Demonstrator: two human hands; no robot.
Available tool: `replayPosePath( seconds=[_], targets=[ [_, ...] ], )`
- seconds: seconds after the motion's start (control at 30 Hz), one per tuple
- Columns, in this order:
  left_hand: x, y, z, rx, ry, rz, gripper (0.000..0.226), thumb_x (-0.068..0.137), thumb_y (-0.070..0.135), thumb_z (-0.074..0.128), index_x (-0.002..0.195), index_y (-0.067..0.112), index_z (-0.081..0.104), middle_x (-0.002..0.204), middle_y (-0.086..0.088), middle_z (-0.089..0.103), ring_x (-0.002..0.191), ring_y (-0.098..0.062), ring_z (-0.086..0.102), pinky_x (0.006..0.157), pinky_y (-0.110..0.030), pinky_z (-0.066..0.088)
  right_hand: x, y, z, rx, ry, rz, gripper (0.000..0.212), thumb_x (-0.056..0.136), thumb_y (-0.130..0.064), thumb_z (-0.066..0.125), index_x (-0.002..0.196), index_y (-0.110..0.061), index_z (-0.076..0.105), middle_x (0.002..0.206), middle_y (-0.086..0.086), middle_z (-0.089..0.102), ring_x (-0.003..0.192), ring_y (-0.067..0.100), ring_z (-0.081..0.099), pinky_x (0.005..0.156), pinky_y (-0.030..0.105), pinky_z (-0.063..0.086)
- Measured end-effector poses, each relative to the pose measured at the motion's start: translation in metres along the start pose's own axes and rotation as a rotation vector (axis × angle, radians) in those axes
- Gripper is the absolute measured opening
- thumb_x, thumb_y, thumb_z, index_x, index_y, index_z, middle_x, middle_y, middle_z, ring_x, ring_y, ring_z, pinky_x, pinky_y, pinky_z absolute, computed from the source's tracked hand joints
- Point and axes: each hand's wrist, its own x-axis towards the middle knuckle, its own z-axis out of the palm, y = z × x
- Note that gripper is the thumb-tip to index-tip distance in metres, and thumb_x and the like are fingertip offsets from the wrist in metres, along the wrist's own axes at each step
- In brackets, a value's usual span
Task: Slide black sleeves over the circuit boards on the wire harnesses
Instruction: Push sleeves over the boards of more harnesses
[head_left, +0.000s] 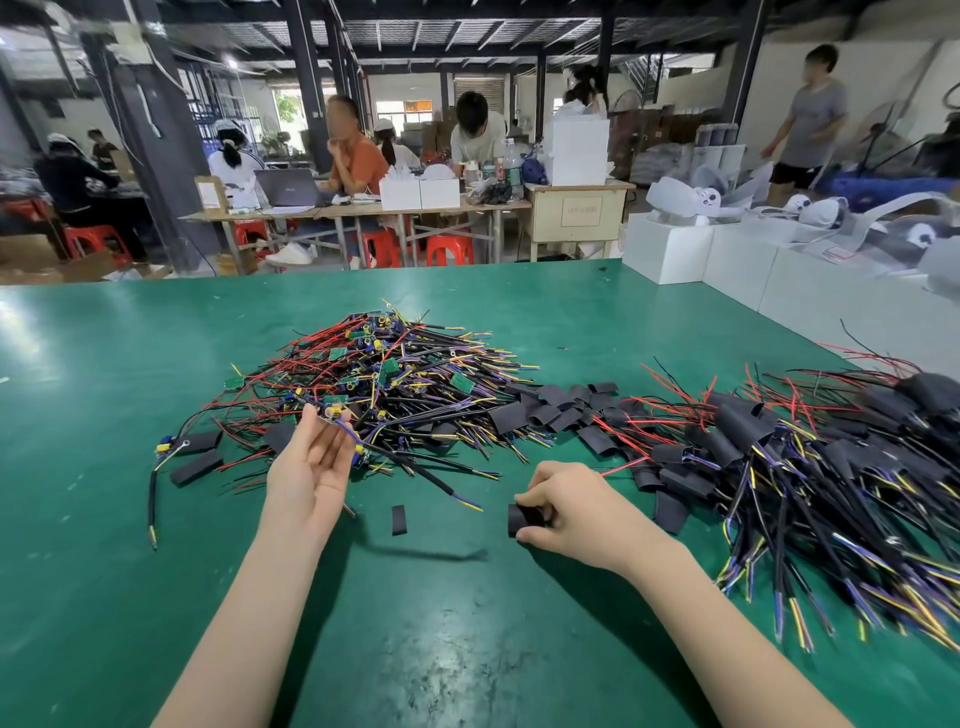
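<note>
At frame centre the left hand (311, 462) pinches a wire harness (363, 441) by its circuit board end, while the right hand (563, 506) grips a black sleeve (524, 519) lower right of it — best squeezed open, I'd say, and fed on wires-first.

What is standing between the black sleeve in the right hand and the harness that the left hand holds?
Nothing visible. The right hand pinches a black sleeve just above the green table; the left hand holds up a harness at the pile's edge. Between them is only bare table and one small loose sleeve lying flat.
</note>
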Motion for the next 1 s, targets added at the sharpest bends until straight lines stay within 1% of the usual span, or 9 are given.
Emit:
replayPosePath(
  seconds=[0.13,0.27,0.37,0.47,0.63,0.7,0.8,0.93,1.0],
  targets=[
    [0.002,0.001,-0.001,-0.024,-0.007,0.006,0.021,0.096,0.024,0.057,0.086,0.007,0.061,0.075,-0.006,0.071,0.073,-0.011,0.069,0.068,-0.018,0.056,-0.003,0.003,-0.004,0.055,0.041,0.045,0.022,0.077,-0.034,0.064,0.073,-0.012,0.064,0.08,0.001,0.053,0.072,0.02,0.053,0.069,0.032,0.047],
    [0.006,0.003,-0.004,-0.101,-0.002,0.008,0.022,0.096,0.025,0.057,0.086,0.006,0.06,0.072,-0.004,0.071,0.071,-0.009,0.071,0.071,-0.017,0.057,-0.007,0.006,-0.011,0.225,0.167,0.111,0.015,0.073,-0.032,0.07,0.077,-0.017,0.072,0.078,0.001,0.062,0.07,0.016,0.059,0.072,0.032,0.049],
    [0.007,0.004,-0.005,-0.144,0.038,0.0,0.022,0.095,0.026,0.059,0.083,0.007,0.06,0.068,-0.001,0.069,0.068,-0.007,0.069,0.069,-0.017,0.057,-0.01,0.006,-0.016,0.382,0.245,0.111,0.007,0.07,-0.022,0.076,0.077,-0.021,0.074,0.075,-0.004,0.065,0.063,0.008,0.062,0.066,0.021,0.049],
    [0.007,0.004,-0.006,-0.176,0.057,-0.016,0.023,0.095,0.026,0.06,0.082,0.007,0.06,0.066,0.0,0.069,0.068,-0.006,0.069,0.069,-0.017,0.057,-0.011,0.001,-0.018,0.496,0.274,0.068,0.015,0.069,-0.015,0.079,0.079,-0.025,0.075,0.078,-0.005,0.067,0.066,0.006,0.064,0.061,0.01,0.045],
    [0.007,0.005,-0.005,-0.196,0.067,-0.026,0.024,0.095,0.026,0.059,0.078,0.008,0.059,0.062,0.001,0.067,0.068,-0.005,0.068,0.07,-0.017,0.057,-0.012,-0.008,-0.021,0.63,0.337,0.015,0.03,0.07,-0.01,0.08,0.077,-0.038,0.072,0.081,-0.006,0.067,0.07,0.009,0.065,0.056,0.02,0.051],
    [0.006,0.004,-0.005,-0.19,0.067,-0.029,0.025,0.095,0.026,0.059,0.078,0.008,0.059,0.064,0.001,0.067,0.068,-0.006,0.068,0.069,-0.017,0.057,-0.011,-0.008,-0.022,0.634,0.363,0.014,0.027,0.07,-0.01,0.079,0.079,-0.035,0.073,0.08,-0.006,0.067,0.07,0.009,0.065,0.057,0.024,0.053],
    [0.006,0.002,-0.005,-0.185,0.072,-0.037,0.024,0.094,0.026,0.061,0.08,0.007,0.061,0.069,-0.001,0.067,0.071,-0.007,0.067,0.068,-0.016,0.056,-0.01,-0.008,-0.018,0.602,0.366,0.038,0.027,0.069,-0.012,0.079,0.079,-0.036,0.074,0.08,-0.005,0.066,0.07,0.01,0.064,0.059,0.018,0.05],
    [0.004,0.0,-0.004,-0.171,0.039,-0.052,0.025,0.095,0.027,0.059,0.08,0.006,0.061,0.071,-0.002,0.07,0.068,-0.007,0.069,0.067,-0.016,0.056,-0.009,-0.012,-0.011,0.555,0.323,0.034,0.02,0.069,-0.013,0.078,0.084,-0.026,0.076,0.079,-0.003,0.066,0.07,0.012,0.063,0.065,0.024,0.054],
    [0.002,-0.002,-0.003,-0.15,0.02,-0.056,0.026,0.096,0.027,0.057,0.082,0.006,0.061,0.073,-0.004,0.071,0.068,-0.008,0.07,0.067,-0.016,0.056,-0.007,-0.014,-0.009,0.587,0.349,0.032,0.02,0.069,-0.014,0.079,0.084,-0.025,0.076,0.08,-0.002,0.067,0.072,0.011,0.063,0.062,0.019,0.052]
  ],
)
